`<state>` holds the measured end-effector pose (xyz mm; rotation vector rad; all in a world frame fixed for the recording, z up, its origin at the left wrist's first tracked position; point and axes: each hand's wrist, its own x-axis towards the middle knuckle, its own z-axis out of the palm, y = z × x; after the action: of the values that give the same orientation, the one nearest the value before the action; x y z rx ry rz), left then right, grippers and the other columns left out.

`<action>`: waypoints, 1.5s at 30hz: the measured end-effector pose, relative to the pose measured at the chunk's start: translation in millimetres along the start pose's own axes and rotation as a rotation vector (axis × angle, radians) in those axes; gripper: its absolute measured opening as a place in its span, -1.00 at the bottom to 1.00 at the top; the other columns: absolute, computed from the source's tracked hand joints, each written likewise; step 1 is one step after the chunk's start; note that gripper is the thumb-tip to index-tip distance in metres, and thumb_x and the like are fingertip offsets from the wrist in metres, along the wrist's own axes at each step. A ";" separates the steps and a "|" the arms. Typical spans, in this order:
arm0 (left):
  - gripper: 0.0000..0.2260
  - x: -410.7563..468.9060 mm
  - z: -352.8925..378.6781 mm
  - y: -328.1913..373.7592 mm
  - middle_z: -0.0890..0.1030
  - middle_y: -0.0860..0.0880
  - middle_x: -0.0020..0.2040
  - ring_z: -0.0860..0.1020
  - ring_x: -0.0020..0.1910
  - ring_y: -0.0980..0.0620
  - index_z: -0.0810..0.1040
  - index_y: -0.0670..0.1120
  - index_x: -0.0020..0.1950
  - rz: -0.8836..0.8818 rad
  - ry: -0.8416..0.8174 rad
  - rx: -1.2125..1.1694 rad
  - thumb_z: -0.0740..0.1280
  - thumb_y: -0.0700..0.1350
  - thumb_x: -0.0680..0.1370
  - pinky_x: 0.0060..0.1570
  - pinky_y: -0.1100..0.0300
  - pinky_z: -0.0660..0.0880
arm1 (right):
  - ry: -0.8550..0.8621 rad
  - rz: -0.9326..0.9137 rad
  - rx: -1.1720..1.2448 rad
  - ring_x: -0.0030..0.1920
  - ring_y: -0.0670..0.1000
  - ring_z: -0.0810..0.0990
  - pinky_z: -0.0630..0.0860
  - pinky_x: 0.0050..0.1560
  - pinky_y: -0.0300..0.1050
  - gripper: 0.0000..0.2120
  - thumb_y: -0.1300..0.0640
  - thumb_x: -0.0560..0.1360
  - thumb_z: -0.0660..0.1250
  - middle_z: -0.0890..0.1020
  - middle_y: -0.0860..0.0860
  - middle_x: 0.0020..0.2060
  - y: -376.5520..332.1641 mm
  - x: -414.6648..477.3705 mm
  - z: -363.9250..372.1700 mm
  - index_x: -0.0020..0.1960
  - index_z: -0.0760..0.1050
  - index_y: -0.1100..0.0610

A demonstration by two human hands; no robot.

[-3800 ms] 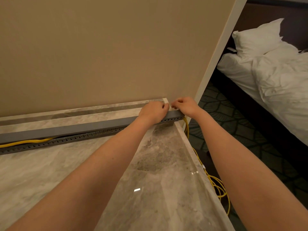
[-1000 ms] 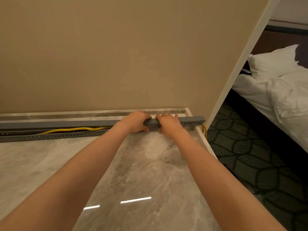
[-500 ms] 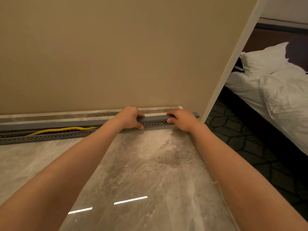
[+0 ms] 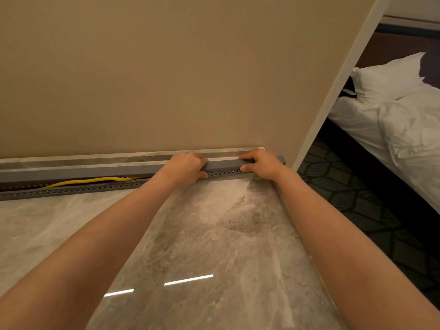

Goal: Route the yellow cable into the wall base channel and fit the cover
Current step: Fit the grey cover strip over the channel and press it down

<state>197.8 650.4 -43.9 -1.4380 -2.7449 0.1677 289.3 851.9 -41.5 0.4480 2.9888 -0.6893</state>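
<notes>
left hand (image 4: 188, 169), right hand (image 4: 259, 164) clamp cover (image 4: 222, 165) | yellow cable (image 4: 95, 180) uncovered at left | bed (image 4: 392, 120) beyond wall (image 4: 166, 79)

Both forearms show bare along their whole visible length, broad near the camera and narrowing toward the wrists. The left hand (image 4: 188, 167) and the right hand (image 4: 260, 164) are bare as well.

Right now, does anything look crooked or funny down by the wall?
Yes. The gray cover sits closed only where the left hand and right hand grip it; further left it gapes above the slotted channel, leaving the yellow cable showing.
</notes>
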 end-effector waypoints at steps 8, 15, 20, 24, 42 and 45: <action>-0.64 -0.6 4.5 -0.5 0.49 -0.11 0.23 0.50 0.19 -0.12 0.37 -0.13 0.34 0.040 0.005 0.095 0.10 0.05 0.63 0.02 0.02 0.47 | -0.058 0.031 0.150 0.28 0.02 0.50 0.37 0.32 -0.10 -0.58 0.13 0.46 0.41 0.58 0.02 0.25 4.3 5.3 -0.8 0.31 0.49 0.09; -0.60 -6.1 17.0 2.6 0.44 -0.12 0.30 0.43 0.26 -0.13 0.23 -0.15 0.44 0.011 0.013 0.073 0.09 -0.01 0.64 0.11 0.00 0.48 | -0.097 0.068 0.204 0.27 0.04 0.50 0.36 0.36 -0.09 -0.57 0.15 0.45 0.43 0.57 0.04 0.24 4.4 10.2 -2.4 0.31 0.50 0.10; -0.63 -4.4 8.7 -0.8 0.48 -0.12 0.25 0.47 0.21 -0.13 0.29 -0.12 0.42 0.008 0.028 0.019 0.12 -0.04 0.63 0.03 0.04 0.46 | -0.045 0.038 0.197 0.22 0.06 0.53 0.36 0.36 0.03 -0.64 0.13 0.48 0.38 0.62 0.06 0.16 6.2 9.8 3.2 0.28 0.53 0.10; -0.63 -2.8 3.0 0.8 0.48 -0.12 0.24 0.47 0.20 -0.13 0.30 -0.13 0.41 0.030 0.022 0.089 0.15 -0.10 0.61 0.00 0.02 0.48 | -0.031 0.039 0.242 0.22 0.07 0.52 0.37 0.36 -0.01 -0.65 0.16 0.51 0.35 0.61 0.08 0.16 6.8 8.3 3.7 0.29 0.51 0.13; -0.83 -107.7 41.8 -78.4 0.56 -0.21 0.05 0.53 0.05 -0.21 0.58 -0.23 0.09 -0.416 0.342 -0.393 0.28 -0.25 0.54 0.01 0.02 0.48 | -0.163 -0.178 -0.017 0.24 0.10 0.51 0.42 0.24 -0.06 -0.54 0.00 0.50 0.34 0.54 0.09 0.26 -119.8 13.0 47.8 0.36 0.42 0.08; -0.81 -110.2 39.9 -79.8 0.57 -0.23 0.05 0.52 0.06 -0.22 0.59 -0.24 0.11 -0.421 0.328 -0.386 0.28 -0.25 0.55 0.03 0.00 0.45 | -0.137 -0.266 -0.122 0.27 0.13 0.47 0.40 0.26 0.05 -0.62 0.00 0.53 0.27 0.54 0.09 0.26 -172.3 19.2 82.0 0.32 0.44 0.07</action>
<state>192.0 511.7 -72.7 -0.8000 -2.8039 -0.5821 219.4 673.4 -44.5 -0.0040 2.9645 -0.5240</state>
